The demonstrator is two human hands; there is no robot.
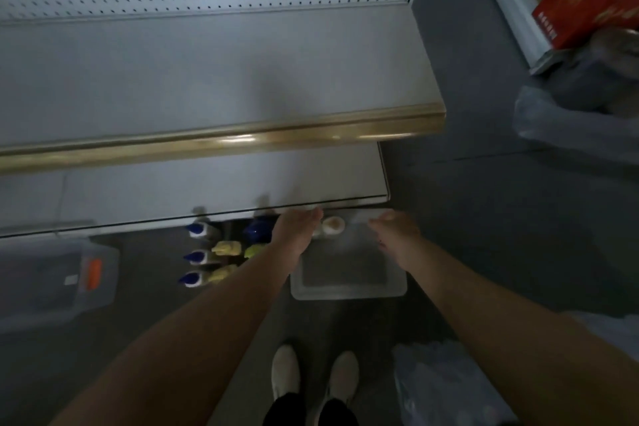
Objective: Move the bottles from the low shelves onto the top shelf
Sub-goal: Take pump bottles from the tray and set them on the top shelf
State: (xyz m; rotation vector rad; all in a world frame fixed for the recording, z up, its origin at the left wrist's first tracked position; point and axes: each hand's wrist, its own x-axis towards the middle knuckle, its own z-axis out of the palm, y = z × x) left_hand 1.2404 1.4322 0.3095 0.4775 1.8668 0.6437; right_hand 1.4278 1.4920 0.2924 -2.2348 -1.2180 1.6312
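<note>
Both arms reach down toward a pale bottle [333, 225] standing in the clear bin [349, 289] on the floor, at 12 o'clock from the shoes [313, 373]. Its long axis runs upright, cap toward the camera. The left hand [299, 226] is spread beside it, the right hand [394, 228] loosely spread nearby; neither grips. A blind grab under the shelf edge [193, 218] could likely topple it, or knock the blue-capped bottles [198, 254] at 9 o'clock.

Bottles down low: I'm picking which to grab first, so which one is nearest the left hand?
The pale cream-topped bottle, right beside the left hand at the clear bin's far end. The blue-capped bottles and yellow ones stand farther left.
</note>
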